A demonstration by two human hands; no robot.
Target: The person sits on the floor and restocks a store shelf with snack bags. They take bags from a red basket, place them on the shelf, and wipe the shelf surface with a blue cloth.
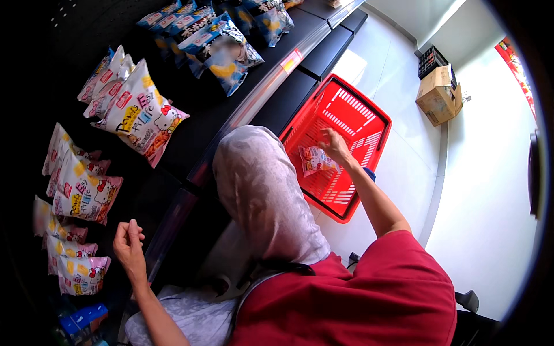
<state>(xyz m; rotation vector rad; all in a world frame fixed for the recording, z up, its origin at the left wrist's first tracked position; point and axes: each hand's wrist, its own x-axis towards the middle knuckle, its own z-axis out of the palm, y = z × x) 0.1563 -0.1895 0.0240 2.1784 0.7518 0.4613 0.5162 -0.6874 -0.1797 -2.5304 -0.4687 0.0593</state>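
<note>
My left hand point(130, 246) hangs loosely curled and empty at the edge of a black shelf point(160, 190). Beside it stand white-and-pink snack bags point(84, 194) with a cartoon cat on them. To the right, my right hand point(334, 145) reaches into a red plastic shopping basket point(346, 95), fingers bent and apart. Under that hand, one white-and-pink snack bag point(316, 161) lies on the basket's floor. Whether the fingers touch this bag is hard to see.
Blue snack bags point(225, 54) stand in rows farther along the shelf. A clear price rail point(259, 95) runs along its front. My raised knee point(259, 181) is between shelf and basket. A cardboard box point(439, 93) and a black crate point(431, 61) sit by the white wall.
</note>
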